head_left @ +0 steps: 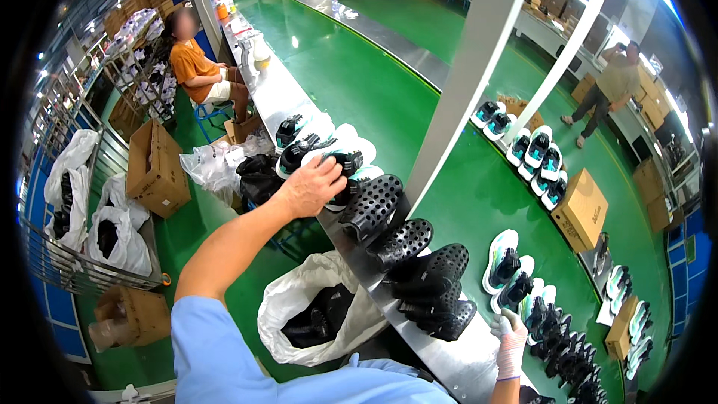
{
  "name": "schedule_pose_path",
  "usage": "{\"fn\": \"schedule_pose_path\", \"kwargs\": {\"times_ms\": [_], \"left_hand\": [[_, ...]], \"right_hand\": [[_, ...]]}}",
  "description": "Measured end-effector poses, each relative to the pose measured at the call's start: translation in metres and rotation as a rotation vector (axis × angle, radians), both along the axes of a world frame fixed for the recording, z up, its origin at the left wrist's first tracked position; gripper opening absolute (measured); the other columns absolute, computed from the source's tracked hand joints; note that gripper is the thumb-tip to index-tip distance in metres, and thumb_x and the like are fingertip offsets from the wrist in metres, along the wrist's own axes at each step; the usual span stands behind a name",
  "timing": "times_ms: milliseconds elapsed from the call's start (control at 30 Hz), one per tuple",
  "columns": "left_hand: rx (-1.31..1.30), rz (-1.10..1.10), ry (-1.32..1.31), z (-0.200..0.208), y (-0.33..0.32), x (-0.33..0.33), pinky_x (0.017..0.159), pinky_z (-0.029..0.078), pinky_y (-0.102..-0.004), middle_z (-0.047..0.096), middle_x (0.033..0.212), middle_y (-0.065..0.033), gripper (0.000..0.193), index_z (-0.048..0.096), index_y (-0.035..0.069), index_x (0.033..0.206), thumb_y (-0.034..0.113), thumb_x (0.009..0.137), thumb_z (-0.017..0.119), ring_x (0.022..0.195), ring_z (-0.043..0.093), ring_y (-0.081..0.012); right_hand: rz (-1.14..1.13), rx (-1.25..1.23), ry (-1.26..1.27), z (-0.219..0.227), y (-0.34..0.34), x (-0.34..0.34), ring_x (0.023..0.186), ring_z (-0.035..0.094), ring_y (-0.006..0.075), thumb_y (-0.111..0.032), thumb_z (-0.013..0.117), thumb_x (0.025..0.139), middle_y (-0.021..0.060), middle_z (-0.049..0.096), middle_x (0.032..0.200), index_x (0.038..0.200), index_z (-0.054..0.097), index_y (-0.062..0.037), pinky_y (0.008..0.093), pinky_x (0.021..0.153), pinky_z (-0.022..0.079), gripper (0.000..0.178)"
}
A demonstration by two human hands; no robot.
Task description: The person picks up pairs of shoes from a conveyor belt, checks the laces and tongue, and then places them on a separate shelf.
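Observation:
My left hand (314, 183) is bare, its fingers curled over a white sneaker (345, 155) with a black upper, in a cluster of similar sneakers on the metal ledge. Just nearer, black shoe-shaped pieces full of round holes (372, 206) lie along the ledge, several of them stacked into one another (437, 284). My right hand (510, 340) wears a pale glove. Its fingers are bent in, close behind the heel of a white-and-teal sneaker (513, 289) on the green belt. Whether it grips anything is hard to make out.
An open white sack (273, 307) of black pieces stands below the ledge. A white post (467, 82) rises beyond my left hand. More sneakers (557, 337) line the belt at right, near a cardboard box (582, 209). One person (196, 67) sits at left; another (617, 82) stands far right.

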State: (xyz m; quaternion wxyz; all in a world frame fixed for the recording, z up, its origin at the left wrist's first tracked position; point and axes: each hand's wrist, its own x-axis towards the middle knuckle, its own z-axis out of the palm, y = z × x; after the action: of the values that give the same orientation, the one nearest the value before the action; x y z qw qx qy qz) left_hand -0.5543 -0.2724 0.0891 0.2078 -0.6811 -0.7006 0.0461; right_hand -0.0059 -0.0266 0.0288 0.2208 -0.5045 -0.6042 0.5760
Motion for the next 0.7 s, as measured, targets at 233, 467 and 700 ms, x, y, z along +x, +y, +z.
{"fn": "schedule_pose_path", "kwargs": {"times_ms": [233, 467, 700], "left_hand": [[-0.190, 0.138, -0.055, -0.002, 0.016, -0.026, 0.104, 0.043, -0.0471, 0.061, 0.122, -0.0112, 0.044, 0.065, 0.010, 0.114, 0.021, 0.073, 0.076, 0.126, 0.054, -0.0314], [0.042, 0.065, -0.164, 0.013, 0.006, -0.026, 0.100, 0.047, -0.0486, 0.060, 0.133, -0.0175, 0.034, 0.067, 0.007, 0.101, 0.016, 0.069, 0.071, 0.130, 0.055, -0.0372], [0.735, 0.000, -0.429, 0.069, 0.010, 0.111, 0.083, 0.053, -0.0459, 0.065, 0.101, -0.0205, 0.023, 0.063, -0.002, 0.108, -0.006, 0.085, 0.065, 0.091, 0.062, -0.0421]], "right_hand": [[-0.028, 0.005, -0.016, -0.012, -0.007, 0.020, 0.086, 0.071, 0.0182, -0.019, 0.063, 0.102, 0.0155, 0.071, 0.110, 0.135, 0.060, 0.0063, 0.0286, 0.072, 0.058, 0.042], [-0.091, 0.007, -0.045, -0.007, -0.023, 0.013, 0.085, 0.072, 0.0198, -0.019, 0.063, 0.100, 0.0169, 0.073, 0.108, 0.136, 0.060, 0.0057, 0.0313, 0.072, 0.059, 0.043], [-0.240, 0.029, -0.153, -0.006, -0.019, 0.036, 0.089, 0.073, 0.0202, -0.017, 0.066, 0.099, 0.0127, 0.074, 0.112, 0.132, 0.066, 0.0032, 0.0326, 0.076, 0.059, 0.038]]}}
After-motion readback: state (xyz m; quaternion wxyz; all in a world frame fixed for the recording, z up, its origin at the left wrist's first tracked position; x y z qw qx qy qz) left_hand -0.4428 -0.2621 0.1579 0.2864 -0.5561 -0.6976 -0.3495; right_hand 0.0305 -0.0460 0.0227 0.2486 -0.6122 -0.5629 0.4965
